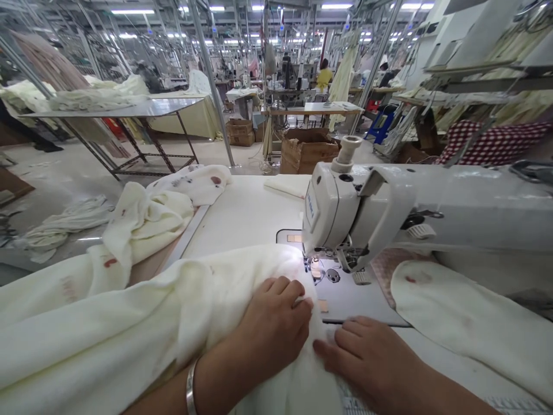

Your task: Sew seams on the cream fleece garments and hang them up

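Observation:
A large piece of cream fabric (pixel 164 311) spreads over the sewing machine table, its right edge running up to the needle area. My left hand (pixel 276 317) lies on that fabric just in front of the needle, fingers curled and closed on a fold near the edge. Lower and to the right, my right hand (pixel 367 351) has its fingers bent, with the fingertips at the fabric's edge; the thumb is mostly hidden. The white sewing machine (pixel 332 207) stands beyond both hands, its lamp lighting the metal needle plate (pixel 345 297).
Another cream piece with a reddish print (pixel 466 311) lies right of the needle plate. Bunched printed fabric (pixel 151 213) hangs over the table's left side. A printed measuring scale (pixel 358 406) shows at the front edge. Beyond stand a cardboard box (pixel 306 153) and a metal-legged table (pixel 168 106).

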Tool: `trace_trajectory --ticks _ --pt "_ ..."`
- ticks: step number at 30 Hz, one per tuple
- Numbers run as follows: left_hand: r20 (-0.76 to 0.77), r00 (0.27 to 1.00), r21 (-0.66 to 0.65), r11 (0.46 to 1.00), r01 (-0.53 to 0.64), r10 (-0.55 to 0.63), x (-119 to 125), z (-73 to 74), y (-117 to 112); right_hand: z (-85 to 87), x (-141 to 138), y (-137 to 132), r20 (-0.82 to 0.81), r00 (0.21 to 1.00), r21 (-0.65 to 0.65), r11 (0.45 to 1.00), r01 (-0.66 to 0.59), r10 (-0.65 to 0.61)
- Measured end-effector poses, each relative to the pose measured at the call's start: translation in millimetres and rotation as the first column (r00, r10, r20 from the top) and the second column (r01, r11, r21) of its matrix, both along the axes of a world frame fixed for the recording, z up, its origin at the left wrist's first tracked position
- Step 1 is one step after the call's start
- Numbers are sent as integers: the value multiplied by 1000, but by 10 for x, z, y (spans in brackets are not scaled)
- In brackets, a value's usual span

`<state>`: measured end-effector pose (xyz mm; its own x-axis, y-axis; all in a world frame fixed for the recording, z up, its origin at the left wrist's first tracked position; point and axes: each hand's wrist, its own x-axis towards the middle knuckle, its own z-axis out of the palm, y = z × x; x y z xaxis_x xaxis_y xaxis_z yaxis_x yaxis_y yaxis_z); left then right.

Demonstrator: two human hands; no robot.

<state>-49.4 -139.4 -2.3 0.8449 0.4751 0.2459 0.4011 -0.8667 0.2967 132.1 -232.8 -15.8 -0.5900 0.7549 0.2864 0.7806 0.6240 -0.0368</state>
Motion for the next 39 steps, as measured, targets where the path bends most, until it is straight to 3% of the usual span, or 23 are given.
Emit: trace_trajectory --ticks 7,12,17,28,33,39 --pt "16 1000 -13 1000 -14 14 0 -23 22 58 -54 -67 -36 999 -21 999 -24 23" --pt "-8 998 35 997 62 -62 -9 -22 10 88 -56 -79 -24 1000 -2 1000 -14 14" --pt "-22 998 40 997 60 -59 -5 0 88 49 -11 24 3 999 42 998 -41 41" --pt "-25 999 143 988 51 -48 132 -33 582 49 152 469 25 987 95 983 157 -160" --pt "-53 997 35 998 -54 56 122 65 616 86 157 417 -40 974 158 961 228 -224" --pt "-52 985 0 986 -167 166 36 67 489 50 28 240 -8 952 -61 950 306 -307"
